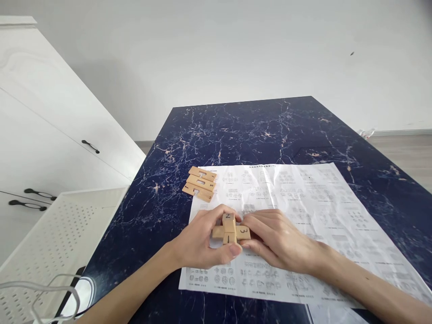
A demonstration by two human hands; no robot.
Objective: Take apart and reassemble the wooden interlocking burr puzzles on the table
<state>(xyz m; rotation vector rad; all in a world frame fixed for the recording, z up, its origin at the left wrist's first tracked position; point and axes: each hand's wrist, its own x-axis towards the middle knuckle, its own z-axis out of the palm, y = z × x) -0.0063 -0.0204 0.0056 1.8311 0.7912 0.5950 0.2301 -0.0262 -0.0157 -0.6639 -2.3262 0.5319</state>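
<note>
Between my hands is a wooden interlocking puzzle [230, 228], several pale blocks crossed together, with the marks 1, 2 and 3 on their faces. My left hand [205, 238] is closed around it from the left, thumb along the near side and fingers behind. From the right, my right hand [275, 236] pinches the end of the block marked 3. Parts of the puzzle are hidden by my fingers. Beyond my left hand lie flat notched wooden pieces [200, 183], overlapping one another and marked with numbers.
A creased printed instruction sheet [324, 207] with small diagrams lies under my hands on the dark blue marbled table [229, 130]. White cabinets [60, 121] with black handles stand to the left. A white cable [40, 285] hangs at the lower left, by a perforated white panel [64, 225].
</note>
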